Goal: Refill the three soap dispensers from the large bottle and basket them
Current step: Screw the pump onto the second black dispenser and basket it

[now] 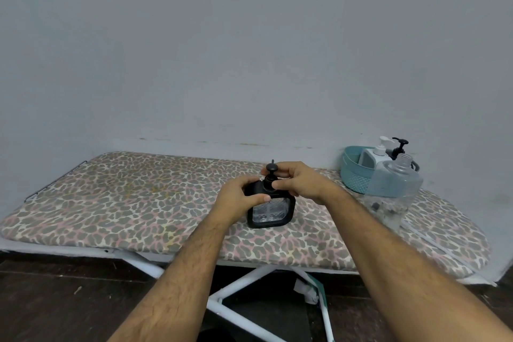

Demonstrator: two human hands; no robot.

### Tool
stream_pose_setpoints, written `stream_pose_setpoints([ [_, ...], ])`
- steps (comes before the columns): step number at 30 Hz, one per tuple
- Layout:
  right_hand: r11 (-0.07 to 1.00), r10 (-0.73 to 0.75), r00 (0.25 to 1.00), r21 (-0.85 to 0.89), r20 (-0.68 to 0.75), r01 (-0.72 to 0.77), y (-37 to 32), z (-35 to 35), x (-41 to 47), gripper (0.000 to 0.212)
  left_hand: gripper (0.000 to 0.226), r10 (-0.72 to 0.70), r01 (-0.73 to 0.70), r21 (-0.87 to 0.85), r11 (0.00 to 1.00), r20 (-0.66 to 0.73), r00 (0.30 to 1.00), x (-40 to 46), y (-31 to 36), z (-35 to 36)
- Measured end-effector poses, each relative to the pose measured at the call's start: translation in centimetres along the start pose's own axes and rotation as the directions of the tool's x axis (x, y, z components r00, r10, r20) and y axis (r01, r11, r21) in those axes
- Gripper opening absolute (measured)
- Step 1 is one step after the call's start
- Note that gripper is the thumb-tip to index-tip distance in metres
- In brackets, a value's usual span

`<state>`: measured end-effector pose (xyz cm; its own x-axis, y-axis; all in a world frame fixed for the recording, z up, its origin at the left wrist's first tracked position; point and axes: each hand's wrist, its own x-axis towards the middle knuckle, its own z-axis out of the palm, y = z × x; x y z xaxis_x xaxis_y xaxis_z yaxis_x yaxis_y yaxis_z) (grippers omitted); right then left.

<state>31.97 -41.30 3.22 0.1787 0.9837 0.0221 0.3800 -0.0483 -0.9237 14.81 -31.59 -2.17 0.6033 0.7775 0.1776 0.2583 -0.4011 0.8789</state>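
**Both hands on the black dispenser at the ironing board**

Nearest, two bare forearms reach out over the white crossed legs [236, 283] of the ironing board [125, 203], whose leopard-print cover serves as the worktop.

At the middle of the board stands the black square soap dispenser [273, 211], upright, its clear panel facing the person. The left hand [238, 198] holds the dispenser's shoulder, fingers curled round its top left corner with the thumb across the front. The right hand [298, 182] pinches the black pump collar [268, 182] on top of the dispenser, thumb and fingers wrapped about it, the pump head [271, 167] rising just above the knuckles.

To the right of the dispenser stands the large clear bottle [394, 191], uncapped and upright.

Behind that bottle, at the board's far right corner by the wall, sits the teal basket [354, 175]. In it stand a white pump dispenser [379, 151] and, beside it, a black-pump dispenser [399, 147].
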Motion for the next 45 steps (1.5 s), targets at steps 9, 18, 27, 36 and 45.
stream_pose_setpoints([
  [9,0.995,-0.101,0.952,-0.017,-0.288,0.101,1.2,2.2,-0.2,0.023,0.065,0.018,-0.016,0.042,0.999,-0.045,0.999,0.0,0.2,0.4],
  [18,0.984,-0.089,0.871,-0.178,-0.484,0.001,0.4,4.7,-1.0,0.03,0.063,0.004,-0.003,0.031,1.0,-0.05,0.999,-0.4,0.2,0.1],
  [27,0.997,0.006,0.996,0.077,-0.087,0.001,0.5,1.3,-0.5,0.023,0.059,0.016,-0.016,0.022,1.0,-0.03,0.999,-0.6,0.7,0.2],
  [36,0.999,-0.029,0.819,-0.046,-0.573,0.003,0.8,6.0,-1.1,0.015,0.063,0.02,-0.017,0.047,0.999,-0.065,0.998,-0.5,0.3,0.7],
  [45,0.966,0.06,0.93,0.254,-0.362,0.037,0.4,5.7,-1.0,0.022,0.06,0.012,-0.009,0.065,0.998,-0.052,0.999,-0.4,0.3,0.0],
])
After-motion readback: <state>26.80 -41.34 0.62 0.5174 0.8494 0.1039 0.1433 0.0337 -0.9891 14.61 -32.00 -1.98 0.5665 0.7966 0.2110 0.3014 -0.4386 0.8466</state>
